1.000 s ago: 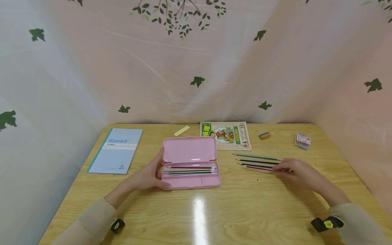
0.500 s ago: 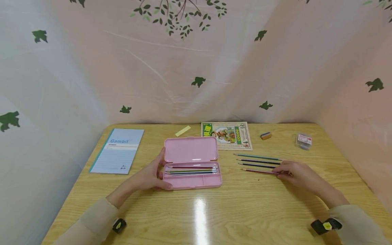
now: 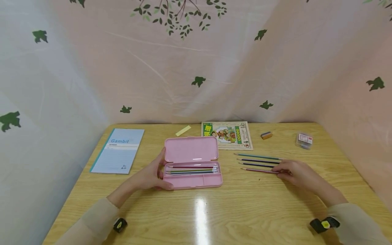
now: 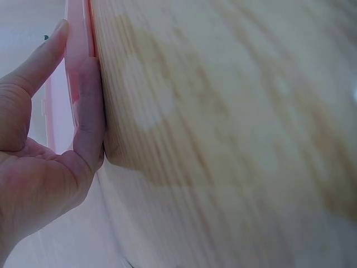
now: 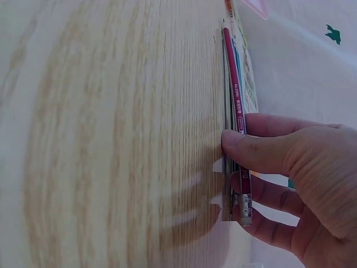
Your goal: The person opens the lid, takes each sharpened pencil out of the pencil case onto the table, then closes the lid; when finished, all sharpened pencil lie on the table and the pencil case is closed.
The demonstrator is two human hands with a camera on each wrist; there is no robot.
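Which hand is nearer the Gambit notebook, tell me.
Left: the left hand is just right of the notebook, gripping the pink case; the right hand is farther right, holding the red pencil.

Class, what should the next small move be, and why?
Probably lift the red pencil toward the open pink pencil case: the right hand pinches it, the left hand holds the case, and other pencils lie inside.

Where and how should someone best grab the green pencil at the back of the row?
Probably mid-barrel, pinched from above between thumb and finger, coming from the right. The green pencil lies flat, its sharp end pointing left, away from the right hand, and a dark pencil lies close in front, so a narrow pinch suits it.
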